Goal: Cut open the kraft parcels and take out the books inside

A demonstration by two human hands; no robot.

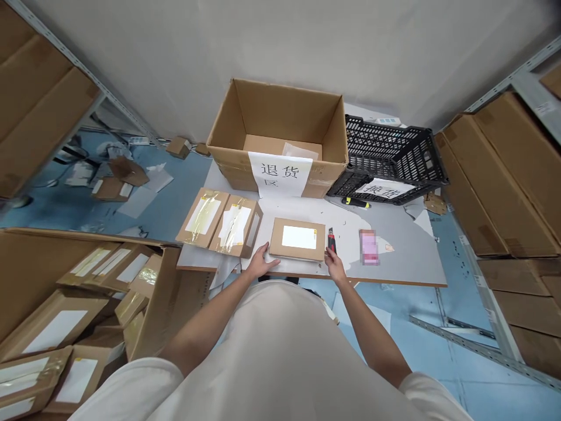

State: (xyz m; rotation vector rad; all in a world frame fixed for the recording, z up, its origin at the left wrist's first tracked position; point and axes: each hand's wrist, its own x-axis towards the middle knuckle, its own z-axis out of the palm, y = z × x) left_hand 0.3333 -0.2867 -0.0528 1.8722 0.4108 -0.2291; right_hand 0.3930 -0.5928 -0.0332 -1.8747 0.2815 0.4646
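Note:
A small flat cardboard box (298, 252) with a white label lies on the table in front of me. My left hand (259, 263) grips its near left corner, the thumb along the front edge and the index finger at the side. At the near right corner, my right hand (335, 266) has its fingers bent against the box's edge. Just beyond those fingers is a red and black utility knife (332, 238). Two taped cardboard boxes (202, 221) with white labels stand side by side to the left.
Behind is a large open carton (228, 166) with a paper sign, beside a black plastic crate (394, 155). A yellow and black cutter (356, 202) and a blurred pink item (369, 247) lie rightward. A big carton (160, 292) of parcels stands lower left; shelves flank both sides.

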